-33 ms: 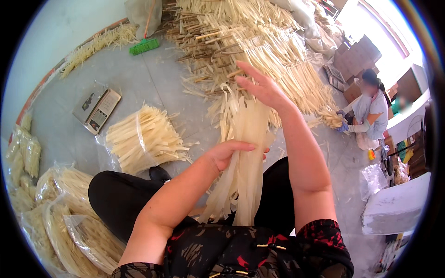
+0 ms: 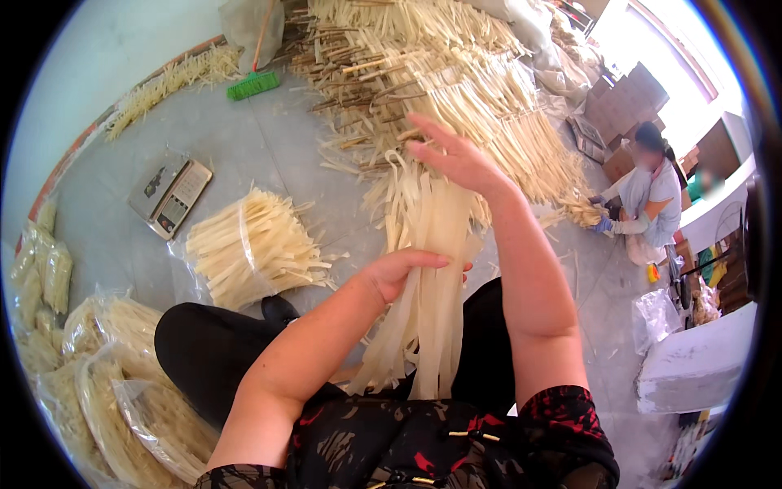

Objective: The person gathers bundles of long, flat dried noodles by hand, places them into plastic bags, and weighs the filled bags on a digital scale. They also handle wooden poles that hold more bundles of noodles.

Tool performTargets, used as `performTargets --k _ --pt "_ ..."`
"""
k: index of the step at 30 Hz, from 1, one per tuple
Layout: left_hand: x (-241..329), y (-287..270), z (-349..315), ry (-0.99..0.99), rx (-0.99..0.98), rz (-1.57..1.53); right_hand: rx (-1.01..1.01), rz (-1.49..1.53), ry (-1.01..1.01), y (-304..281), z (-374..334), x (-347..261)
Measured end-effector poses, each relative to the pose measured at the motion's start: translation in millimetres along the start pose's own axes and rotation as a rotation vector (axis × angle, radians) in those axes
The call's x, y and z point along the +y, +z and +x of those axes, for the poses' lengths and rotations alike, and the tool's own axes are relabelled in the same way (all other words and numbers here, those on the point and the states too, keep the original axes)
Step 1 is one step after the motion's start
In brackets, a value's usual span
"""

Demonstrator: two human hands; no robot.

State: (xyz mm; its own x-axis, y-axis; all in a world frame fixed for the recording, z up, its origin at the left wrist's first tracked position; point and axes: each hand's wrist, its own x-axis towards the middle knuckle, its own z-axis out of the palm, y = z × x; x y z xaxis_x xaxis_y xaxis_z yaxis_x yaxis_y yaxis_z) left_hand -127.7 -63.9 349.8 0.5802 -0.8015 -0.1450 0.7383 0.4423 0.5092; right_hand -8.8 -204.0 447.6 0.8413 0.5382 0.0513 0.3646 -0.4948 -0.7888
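My left hand is wrapped round the middle of a bundle of wide, flat, pale noodles. Their lower ends hang between my knees, and some strips loop over at the top. Beside the upper end of the bundle, my right hand has its fingers spread, with nothing gripped in them. Past my hands lies a large heap of similar noodles, layered with thin sticks. To the left a thick noodle bundle with a clear band round it rests on a plastic sheet.
A digital scale sits on the grey floor at the left, and a green broom is farther back. Clear bags of noodles crowd the lower left. At the right a gloved co-worker handles noodles near cardboard boxes.
My right hand has shifted very slightly left and downward beside the top of the bundle. My left hand keeps its hold in the same place.
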Motion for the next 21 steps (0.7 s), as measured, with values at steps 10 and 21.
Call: performTargets --k 10,21 --pt "0.7 -6.6 -0.4 -0.019 -0.001 0.006 -0.334 -0.042 -0.061 -9.8 17.5 -3.1" --pt "7.3 -25.2 -13.8 0.152 0.205 -0.009 0.394 0.227 -0.064 11.1 13.2 -13.4"
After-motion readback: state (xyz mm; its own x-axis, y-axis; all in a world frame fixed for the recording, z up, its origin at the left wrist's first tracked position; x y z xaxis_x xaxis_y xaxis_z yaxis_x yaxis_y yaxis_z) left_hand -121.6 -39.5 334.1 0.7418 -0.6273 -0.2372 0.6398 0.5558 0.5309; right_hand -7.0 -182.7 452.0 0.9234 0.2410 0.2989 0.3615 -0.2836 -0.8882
